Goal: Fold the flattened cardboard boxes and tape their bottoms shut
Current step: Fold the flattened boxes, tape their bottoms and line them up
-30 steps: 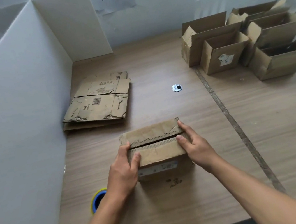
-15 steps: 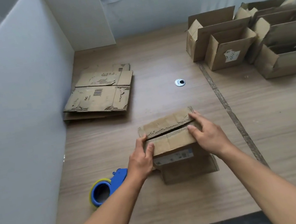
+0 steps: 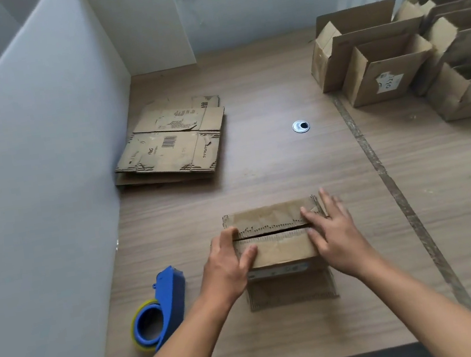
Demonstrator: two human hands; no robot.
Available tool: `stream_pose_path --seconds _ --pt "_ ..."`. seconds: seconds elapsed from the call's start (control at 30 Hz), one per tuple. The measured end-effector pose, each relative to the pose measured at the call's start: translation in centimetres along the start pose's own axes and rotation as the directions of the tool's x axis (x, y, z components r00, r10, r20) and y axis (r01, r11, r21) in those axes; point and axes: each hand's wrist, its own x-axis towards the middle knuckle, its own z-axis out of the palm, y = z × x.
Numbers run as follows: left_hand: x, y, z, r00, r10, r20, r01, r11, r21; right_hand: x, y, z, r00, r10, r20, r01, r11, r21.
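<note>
A small brown cardboard box [image 3: 277, 232] stands upside down near the table's front edge, its two bottom flaps folded shut with a narrow seam between them. My left hand [image 3: 228, 266] grips the box's left end, thumb on the near flap and fingers curled over the edge. My right hand [image 3: 333, 234] lies flat with straight fingers pressing the flaps at the right end. A blue tape dispenser [image 3: 160, 311] with a yellow-rimmed roll lies on the table left of my left forearm. A stack of flattened boxes [image 3: 170, 145] sits at the back left.
A white partition [image 3: 40, 204] walls the left side and a white wall closes the back. Several folded open boxes [image 3: 387, 68] stand at the back right. A round metal grommet [image 3: 301, 126] sits mid-table. A worn tape strip [image 3: 390, 182] runs front to back on the right.
The view has shifted so the tape dispenser is now fully in sight. Both hands stay on the box's flaps, and my right fingers have spread flatter over the right end.
</note>
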Motion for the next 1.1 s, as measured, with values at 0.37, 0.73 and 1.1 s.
stream_pose_path --seconds 0.37,0.73,1.1 --pt "-0.1 -0.5 0.7 0.996 0.023 -0.083 -0.027 0.998 -0.052 1.2 -3.1 4.0 0.929 -0.366 -0.056 0.305 0.842 -0.445" --pt "1.6 -2.9 0.1 0.977 0.195 0.09 -0.201 0.978 0.064 1.7 -3.3 4.4 0.907 -0.416 -0.073 0.325 0.799 -0.507" --pt "1.7 -2.6 1.2 0.994 0.104 -0.021 -0.107 0.975 -0.197 2.0 -2.7 5.4 0.873 -0.456 -0.171 0.316 0.798 -0.514"
